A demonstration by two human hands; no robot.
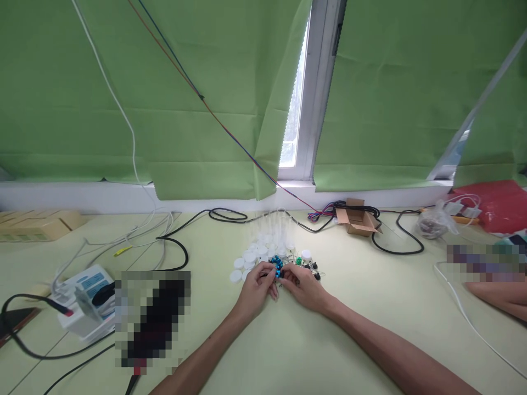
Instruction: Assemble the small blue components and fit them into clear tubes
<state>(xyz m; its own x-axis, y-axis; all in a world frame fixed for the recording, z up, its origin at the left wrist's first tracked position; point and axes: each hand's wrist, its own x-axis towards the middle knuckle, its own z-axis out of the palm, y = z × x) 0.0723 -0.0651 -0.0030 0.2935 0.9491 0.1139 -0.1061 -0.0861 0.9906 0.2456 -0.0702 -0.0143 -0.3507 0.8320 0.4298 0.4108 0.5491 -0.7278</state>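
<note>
My left hand [260,282] and my right hand [305,284] meet at the middle of the table, fingertips close together. Both sets of fingers are pinched; what sits between them is too small to make out. Right at the fingertips lies a cluster of small shiny blue parts [276,261]. White round caps [249,256] spread to the left of and behind the hands. Transparent tubes [280,230] stand behind them, hard to see. By my right hand are a small green part [298,260], another white cap [306,254] and small black parts with thin wires [317,276].
A small open cardboard box [357,219] stands at the back among black cables [397,252]. On the left are a white power strip [88,296] and a blurred-out dark object [154,318]. Another person's arm [500,296] rests at the right, near a plastic bag [436,221].
</note>
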